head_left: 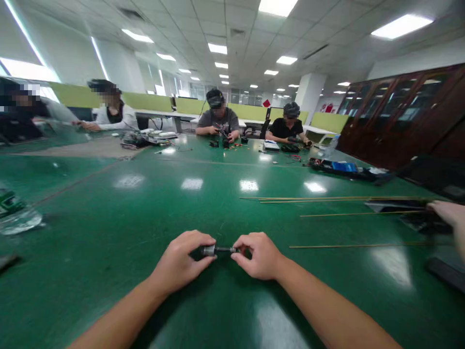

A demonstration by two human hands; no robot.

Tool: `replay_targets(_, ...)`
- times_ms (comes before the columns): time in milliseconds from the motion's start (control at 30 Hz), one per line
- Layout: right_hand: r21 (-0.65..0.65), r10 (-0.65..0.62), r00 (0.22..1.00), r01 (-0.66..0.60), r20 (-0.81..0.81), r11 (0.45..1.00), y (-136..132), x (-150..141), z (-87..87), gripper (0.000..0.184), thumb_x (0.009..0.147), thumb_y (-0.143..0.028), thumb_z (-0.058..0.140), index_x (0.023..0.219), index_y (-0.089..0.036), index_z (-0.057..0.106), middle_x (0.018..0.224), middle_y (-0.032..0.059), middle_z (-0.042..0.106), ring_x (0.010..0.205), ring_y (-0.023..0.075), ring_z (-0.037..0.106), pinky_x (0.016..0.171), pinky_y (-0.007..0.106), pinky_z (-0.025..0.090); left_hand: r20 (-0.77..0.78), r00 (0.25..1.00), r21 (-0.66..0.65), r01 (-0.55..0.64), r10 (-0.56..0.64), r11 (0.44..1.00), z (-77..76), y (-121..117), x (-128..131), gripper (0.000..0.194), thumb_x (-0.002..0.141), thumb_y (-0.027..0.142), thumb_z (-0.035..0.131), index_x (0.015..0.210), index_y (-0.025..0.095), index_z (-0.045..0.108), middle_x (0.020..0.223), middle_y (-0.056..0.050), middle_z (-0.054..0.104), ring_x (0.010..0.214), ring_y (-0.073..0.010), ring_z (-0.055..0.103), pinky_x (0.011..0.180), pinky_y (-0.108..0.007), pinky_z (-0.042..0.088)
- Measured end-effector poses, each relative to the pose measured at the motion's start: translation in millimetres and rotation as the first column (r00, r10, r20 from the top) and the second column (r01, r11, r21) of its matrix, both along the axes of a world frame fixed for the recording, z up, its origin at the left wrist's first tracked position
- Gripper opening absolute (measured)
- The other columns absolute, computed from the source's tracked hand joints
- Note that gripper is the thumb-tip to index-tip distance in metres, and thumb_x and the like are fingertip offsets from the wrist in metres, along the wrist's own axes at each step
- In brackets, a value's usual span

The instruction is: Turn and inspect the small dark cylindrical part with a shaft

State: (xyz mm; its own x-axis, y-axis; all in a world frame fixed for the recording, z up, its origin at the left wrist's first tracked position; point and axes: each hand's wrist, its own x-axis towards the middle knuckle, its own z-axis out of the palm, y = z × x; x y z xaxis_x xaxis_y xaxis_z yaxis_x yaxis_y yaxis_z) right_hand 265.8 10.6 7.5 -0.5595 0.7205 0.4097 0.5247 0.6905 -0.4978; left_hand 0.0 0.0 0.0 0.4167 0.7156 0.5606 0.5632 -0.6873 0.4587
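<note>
My left hand (183, 259) is closed, thumb and fingers pinching the grey metal cylinder (209, 250) at one end of a small tool-like piece. From that cylinder a thin dark shaft (223, 249) runs level toward the right. My right hand (258, 254) pinches the shaft's other end between thumb and forefinger. Whatever sits at that end is mostly covered by the fingers. Both hands are low over the green tabletop (145, 271), near the middle of the view. The piece is too small to identify exactly.
Several thin brass-coloured rods (327, 247) lie on the right. A person's hand (448, 213) reaches in at the right edge, by black parts. A clear plastic bottle (22, 218) lies at left. Co-workers sit across the table among electronic parts and a blue-and-black item (343, 167).
</note>
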Motion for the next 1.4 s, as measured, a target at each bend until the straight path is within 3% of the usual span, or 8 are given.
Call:
replay_targets(1200, -0.001, 0.001, 1.000, -0.001, -0.031, 1.000, 1.4, 6.6, 7.9, 0.011, 0.082, -0.026, 0.069, 0.092, -0.021, 0.070, 0.072, -0.0011, 0.069, 0.066, 0.0148, 0.062, 0.067, 0.026, 0.040, 0.042, 0.999, 0.017, 0.014, -0.015, 1.000, 3.9, 1.5, -1.2, 0.030, 0.083, 0.023, 0.074, 0.111, 0.027, 0.065, 0.107, -0.003, 0.070, 0.099, -0.0182, 0.065, 0.089, -0.034, 0.053)
replay_targets(1400, 0.005, -0.003, 0.999, 0.003, -0.049, 1.000, 1.5, 5.7, 13.5, 0.009, 0.082, -0.025, 0.070, 0.089, -0.020, 0.070, 0.067, -0.0015, 0.066, 0.059, 0.0129, 0.057, 0.062, 0.025, 0.038, 0.027, 0.997, 0.031, -0.067, 0.066, 0.997, 10.5, -0.3, -6.2, 0.030, 0.083, 0.028, 0.074, 0.112, 0.028, 0.066, 0.106, -0.003, 0.069, 0.100, -0.0199, 0.064, 0.091, -0.036, 0.052)
